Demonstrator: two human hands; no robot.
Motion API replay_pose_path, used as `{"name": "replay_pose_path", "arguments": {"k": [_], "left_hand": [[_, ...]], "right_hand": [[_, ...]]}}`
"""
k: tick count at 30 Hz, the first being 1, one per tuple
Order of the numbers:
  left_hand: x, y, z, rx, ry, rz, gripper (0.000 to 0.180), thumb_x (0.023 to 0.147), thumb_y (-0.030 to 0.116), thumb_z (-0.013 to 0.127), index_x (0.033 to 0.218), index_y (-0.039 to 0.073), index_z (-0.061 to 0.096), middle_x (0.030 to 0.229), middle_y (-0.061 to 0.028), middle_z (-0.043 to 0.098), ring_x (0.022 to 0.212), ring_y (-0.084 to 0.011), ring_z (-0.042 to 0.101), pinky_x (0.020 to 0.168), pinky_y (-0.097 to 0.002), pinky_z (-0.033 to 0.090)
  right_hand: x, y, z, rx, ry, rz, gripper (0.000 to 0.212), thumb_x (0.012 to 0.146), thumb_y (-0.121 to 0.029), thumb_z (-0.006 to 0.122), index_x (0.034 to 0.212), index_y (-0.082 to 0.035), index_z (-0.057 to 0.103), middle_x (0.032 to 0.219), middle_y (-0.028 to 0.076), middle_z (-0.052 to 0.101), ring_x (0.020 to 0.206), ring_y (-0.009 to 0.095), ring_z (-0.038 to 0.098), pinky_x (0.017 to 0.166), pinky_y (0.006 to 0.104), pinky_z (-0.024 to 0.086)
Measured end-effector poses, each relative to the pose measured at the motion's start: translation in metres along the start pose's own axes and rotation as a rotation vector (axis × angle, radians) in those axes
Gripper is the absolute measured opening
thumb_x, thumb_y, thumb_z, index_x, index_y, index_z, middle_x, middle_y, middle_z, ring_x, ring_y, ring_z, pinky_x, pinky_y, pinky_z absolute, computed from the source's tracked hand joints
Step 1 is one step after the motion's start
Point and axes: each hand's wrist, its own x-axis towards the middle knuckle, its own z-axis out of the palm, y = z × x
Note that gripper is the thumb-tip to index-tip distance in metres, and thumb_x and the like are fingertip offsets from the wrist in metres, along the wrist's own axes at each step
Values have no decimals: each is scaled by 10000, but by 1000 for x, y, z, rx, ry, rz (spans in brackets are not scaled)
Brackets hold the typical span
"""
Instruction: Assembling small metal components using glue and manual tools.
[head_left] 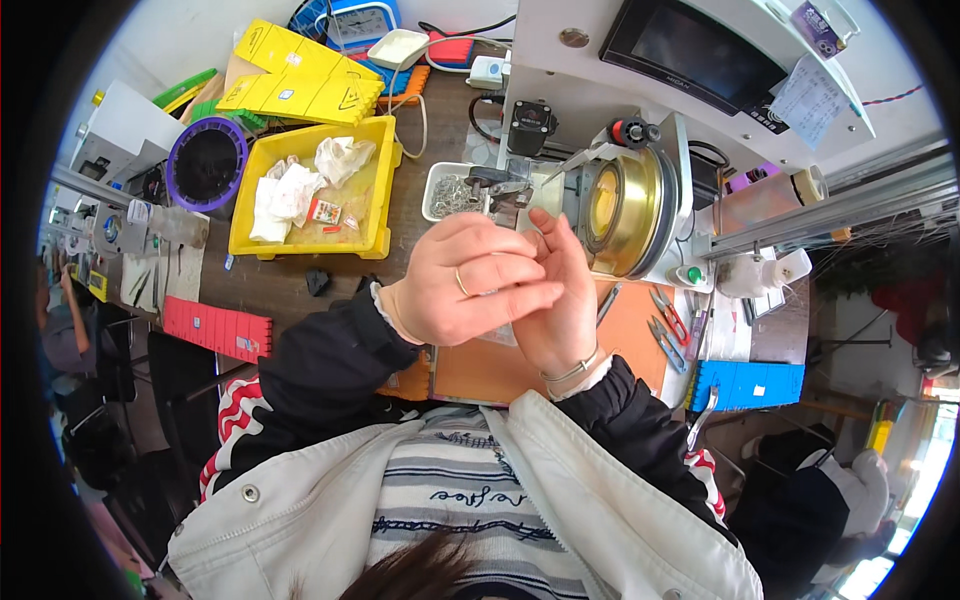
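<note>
In the middle of the head view, my two hands are brought together above the work surface. My left hand [470,282], with a thin ring on one finger, is closed, its bent fingers lying across the palm side of my right hand. My right hand [562,315], a metal bangle at its wrist, is cupped with fingers curled upward. Whatever the fingertips hold, if anything, is hidden behind them. Just beyond my hands stand a white tray of small metal pieces [455,192] and a machine with a brass-coloured round bowl [607,215].
A yellow bin [375,240] with crumpled white pieces stands left, beside a purple-rimmed round container [208,165]. An orange mat [480,375] lies below my hands. Red-handled pliers [672,318] and blue-handled pliers [668,345] lie right, near a blue plastic strip [745,386].
</note>
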Motion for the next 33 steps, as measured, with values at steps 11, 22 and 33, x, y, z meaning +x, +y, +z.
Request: {"name": "replay_pose_path", "arguments": {"k": [11, 22, 33], "left_hand": [[-6, -10, 14, 146, 179, -286, 341, 706, 20, 746, 1035, 108, 736, 1042, -41, 658, 956, -263, 611, 808, -354, 513], [-24, -1, -11, 178, 123, -391, 315, 772, -63, 679, 1066, 46, 698, 1113, -94, 647, 1029, -292, 607, 894, -382, 483], [-13, -4, -7, 165, 90, -383, 339, 746, -52, 702, 1062, 71, 713, 1084, -72, 652, 1000, -276, 609, 873, -372, 485]], "right_hand": [[-18, 12, -33, -85, -105, -85, 105, 1017, -187, 555, 963, -99, 569, 697, -70, 414, 550, 32, 317, 497, 205, 254], [12, 24, -12, -222, 97, -338, 528, 904, -154, 724, 1360, -39, 485, 816, -39, 503, 564, 18, 365, 464, 194, 268], [9, 25, -33, -228, 53, -124, 113, 959, -215, 668, 955, -107, 636, 636, -94, 384, 542, 19, 293, 476, 214, 228]]}}
